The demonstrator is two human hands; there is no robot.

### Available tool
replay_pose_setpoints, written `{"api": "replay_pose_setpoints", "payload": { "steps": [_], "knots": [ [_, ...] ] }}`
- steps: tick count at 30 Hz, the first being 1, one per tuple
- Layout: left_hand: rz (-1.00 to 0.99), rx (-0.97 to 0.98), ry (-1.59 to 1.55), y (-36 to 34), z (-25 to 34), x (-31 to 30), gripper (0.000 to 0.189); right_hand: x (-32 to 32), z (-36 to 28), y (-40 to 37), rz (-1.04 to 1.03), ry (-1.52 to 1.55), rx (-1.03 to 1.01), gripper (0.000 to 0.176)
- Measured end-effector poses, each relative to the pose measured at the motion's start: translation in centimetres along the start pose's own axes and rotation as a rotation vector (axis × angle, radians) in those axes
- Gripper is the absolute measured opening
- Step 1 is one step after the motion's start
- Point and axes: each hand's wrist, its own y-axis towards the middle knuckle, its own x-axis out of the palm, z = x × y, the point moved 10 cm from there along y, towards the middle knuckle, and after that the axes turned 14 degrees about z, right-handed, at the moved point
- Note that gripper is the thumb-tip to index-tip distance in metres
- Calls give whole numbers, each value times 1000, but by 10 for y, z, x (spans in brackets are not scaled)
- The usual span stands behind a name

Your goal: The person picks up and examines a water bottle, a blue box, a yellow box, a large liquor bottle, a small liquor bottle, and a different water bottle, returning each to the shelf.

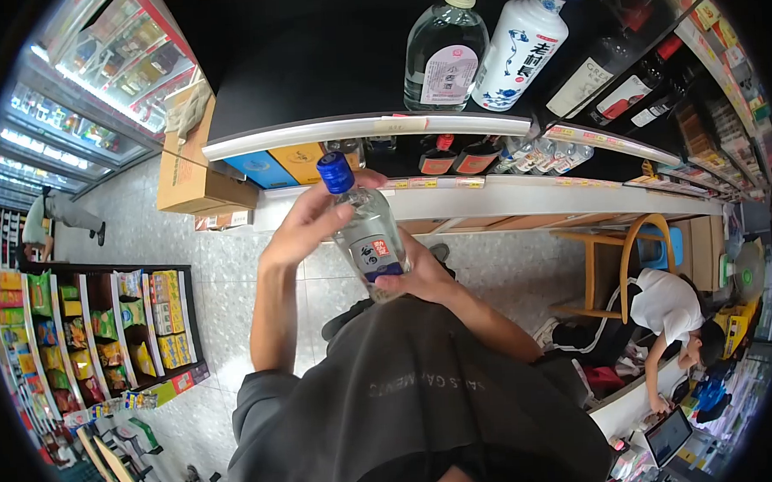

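Tiled aisle floor (233, 282) lies open below, while just short of the white shelf edge (522, 192) the left hand (308, 223) grasps the blue-capped bottle (370, 237) near its neck and the right hand (418, 283) clasps its base.

Blue-capped bottle (368, 229): we cannot see its base, buried in our right hand (418, 278); our left hand (309, 225) hides one shoulder. Label print too small to read. Top shelf (312, 134): clear bottle (445, 57) loses its cap end to the picture's upper edge. Dark bottles (451, 159) below sit half hidden behind that shelf's front edge. Price tags (418, 184) on the shelf edges unreadable.
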Motion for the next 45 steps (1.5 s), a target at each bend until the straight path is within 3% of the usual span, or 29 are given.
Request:
{"api": "replay_pose_setpoints", "payload": {
  "steps": [1,3,4,7,9,13,15,20,27,36,38,45],
  "knots": [
    [-5,0,1,-4,0,3,48,-12,-1,5,92,-115,-43,79],
    [198,38,373,-9,-1,-12,32,-28,2,16,191,-223,-88,77],
    [263,16,326,-11,-9,-13,29,-37,7,24,239,-284,-144,73],
    [241,190,472,-5,-10,2,29,-64,45,55,342,-362,-239,66],
    [243,235,544,3,-17,13,30,-80,47,75,494,-540,-427,64],
    [333,339,628,29,-52,12,33,-93,43,113,614,-615,-506,59],
    [396,374,648,40,-68,7,32,-101,41,123,668,-512,-498,55],
    [439,405,861,59,-78,3,31,-111,70,150,602,-502,-454,56],
    [465,371,914,76,-89,-2,28,-116,78,163,555,-519,-284,80],
    [556,201,1174,88,-103,-20,31,-125,106,180,506,-565,-282,84],
    [573,66,1244,90,-110,-28,29,-127,115,183,509,-616,-213,86],
    [636,260,1291,94,-110,-31,27,-126,121,187,465,-555,-102,86]
  ]
}}
